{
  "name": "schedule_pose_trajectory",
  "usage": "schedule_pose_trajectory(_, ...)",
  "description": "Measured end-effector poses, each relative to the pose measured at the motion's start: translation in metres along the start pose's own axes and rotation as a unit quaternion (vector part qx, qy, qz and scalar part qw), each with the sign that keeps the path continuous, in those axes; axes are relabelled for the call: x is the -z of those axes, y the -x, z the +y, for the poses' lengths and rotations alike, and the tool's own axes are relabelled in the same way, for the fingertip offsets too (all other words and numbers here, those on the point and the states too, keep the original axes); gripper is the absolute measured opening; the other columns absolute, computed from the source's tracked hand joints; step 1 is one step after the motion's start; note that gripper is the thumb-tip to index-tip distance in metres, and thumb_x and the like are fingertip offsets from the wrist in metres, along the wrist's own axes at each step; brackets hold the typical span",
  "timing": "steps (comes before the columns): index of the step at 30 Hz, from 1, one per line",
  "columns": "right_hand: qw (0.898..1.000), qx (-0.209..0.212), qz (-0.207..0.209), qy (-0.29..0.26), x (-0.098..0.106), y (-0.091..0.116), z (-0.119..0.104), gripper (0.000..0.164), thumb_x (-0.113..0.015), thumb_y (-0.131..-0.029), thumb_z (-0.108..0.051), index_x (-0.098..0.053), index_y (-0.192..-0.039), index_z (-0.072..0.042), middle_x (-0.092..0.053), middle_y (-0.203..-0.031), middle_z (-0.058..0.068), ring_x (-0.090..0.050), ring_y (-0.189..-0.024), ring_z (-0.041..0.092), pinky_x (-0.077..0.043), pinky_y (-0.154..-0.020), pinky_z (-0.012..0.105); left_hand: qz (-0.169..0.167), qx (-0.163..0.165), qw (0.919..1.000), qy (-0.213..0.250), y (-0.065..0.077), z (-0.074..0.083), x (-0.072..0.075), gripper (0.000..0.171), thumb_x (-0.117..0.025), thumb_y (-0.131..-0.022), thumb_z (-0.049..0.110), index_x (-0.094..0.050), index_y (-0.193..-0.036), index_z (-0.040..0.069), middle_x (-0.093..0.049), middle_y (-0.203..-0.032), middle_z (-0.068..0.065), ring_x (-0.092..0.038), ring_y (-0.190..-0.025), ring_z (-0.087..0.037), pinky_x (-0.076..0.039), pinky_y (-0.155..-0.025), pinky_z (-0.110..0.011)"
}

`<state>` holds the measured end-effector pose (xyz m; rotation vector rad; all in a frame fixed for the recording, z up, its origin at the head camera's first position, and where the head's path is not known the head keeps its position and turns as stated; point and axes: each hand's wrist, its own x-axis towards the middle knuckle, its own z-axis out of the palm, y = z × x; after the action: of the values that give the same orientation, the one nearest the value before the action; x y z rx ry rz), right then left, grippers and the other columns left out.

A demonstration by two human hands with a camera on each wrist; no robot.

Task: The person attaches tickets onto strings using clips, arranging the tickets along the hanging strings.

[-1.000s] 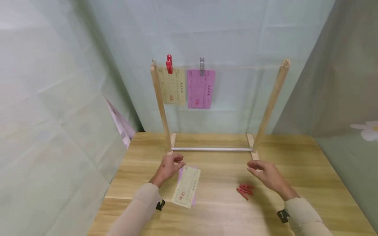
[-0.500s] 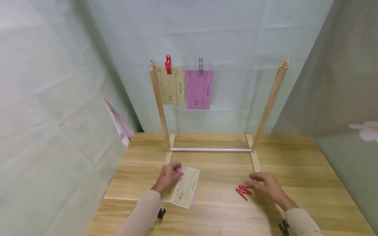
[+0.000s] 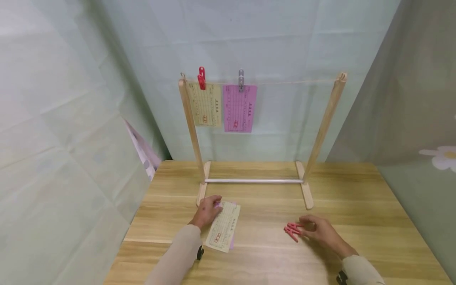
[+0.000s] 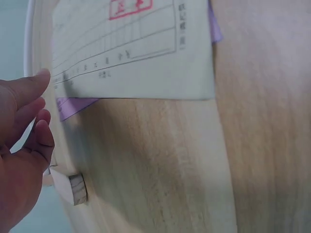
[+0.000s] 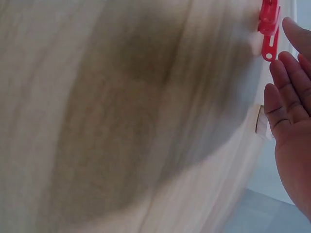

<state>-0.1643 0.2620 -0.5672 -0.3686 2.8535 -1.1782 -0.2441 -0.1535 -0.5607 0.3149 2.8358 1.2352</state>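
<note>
A pale yellow printed slip lies on the table over a purple slip, of which only edges show. My left hand is at the far left corner of these slips, fingers loosely bent. In the left wrist view, nothing is visible between thumb and fingers. Red clothespins lie together right of the slips. Beside them is my right hand, thumb and fingers apart; its fingertips are close to one red clothespin in the right wrist view. Whether they touch it cannot be made out.
A wooden stand with a string across its top stands at the back. From the string hang a yellow slip under a red clothespin and a purple slip under a grey clothespin. A white rod joins the stand's feet.
My right hand has come down and toward me to the red clothespins. The left hand has also lowered to the slips' corner. Slips and clothespins stay in place.
</note>
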Motion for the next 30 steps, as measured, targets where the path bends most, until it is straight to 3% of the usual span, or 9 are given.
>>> schedule_pose_trajectory(9, 1.000, 0.000, -0.012, -0.012, -0.003, 0.003, 0.005, 0.044, -0.086, -0.075, -0.009, -0.070, -0.115, 0.000, -0.071, -0.114, 0.012, -0.060, -0.115, 0.040, -0.044, -0.099, 0.058, 0.008, -0.005, 0.9999, -0.005, -0.006, -0.002, -0.006, 0.036, -0.075, -0.083, -0.005, -0.066, -0.118, -0.008, -0.068, -0.115, -0.022, -0.065, -0.108, -0.036, -0.052, -0.093, -0.046)
schedule_pose_trajectory(22, 1.000, 0.026, 0.004, -0.003, -0.006, 0.005, 0.010, 0.039, -0.085, -0.077, -0.006, -0.071, -0.113, 0.000, -0.071, -0.113, 0.013, -0.061, -0.113, 0.041, -0.044, -0.098, 0.058, 0.022, -0.017, 0.9996, -0.007, -0.009, -0.007, -0.010, 0.026, -0.076, -0.083, -0.005, -0.071, -0.109, -0.005, -0.072, -0.105, -0.019, -0.069, -0.099, -0.030, -0.055, -0.087, -0.043)
schedule_pose_trajectory(30, 1.000, 0.010, 0.014, 0.000, -0.006, 0.004, 0.014, 0.043, -0.084, -0.078, -0.008, -0.069, -0.117, 0.000, -0.070, -0.115, 0.014, -0.062, -0.112, 0.039, -0.046, -0.098, 0.057, 0.014, 0.008, 0.9998, -0.012, -0.010, -0.003, -0.013, 0.026, -0.073, -0.087, -0.005, -0.070, -0.112, -0.001, -0.071, -0.102, -0.012, -0.067, -0.095, -0.024, -0.055, -0.085, -0.039)
